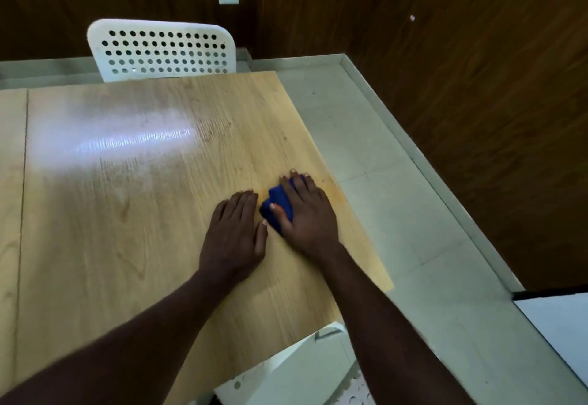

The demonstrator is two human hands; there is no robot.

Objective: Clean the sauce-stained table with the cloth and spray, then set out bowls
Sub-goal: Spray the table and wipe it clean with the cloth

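Observation:
A blue cloth lies bunched on the light wooden table, near its right edge. My right hand presses down on the cloth, fingers spread over it and thumb at its near side. My left hand rests flat on the tabletop just left of the cloth, fingers together, holding nothing. A faint orange smear shows on the wood right of my right hand. No spray bottle or bowls are in view.
A white perforated chair stands at the table's far side. Another white chair sits at the near edge below my arms. Pale tiled floor runs along the right, bounded by a dark wood wall. A bright glare lies on the tabletop.

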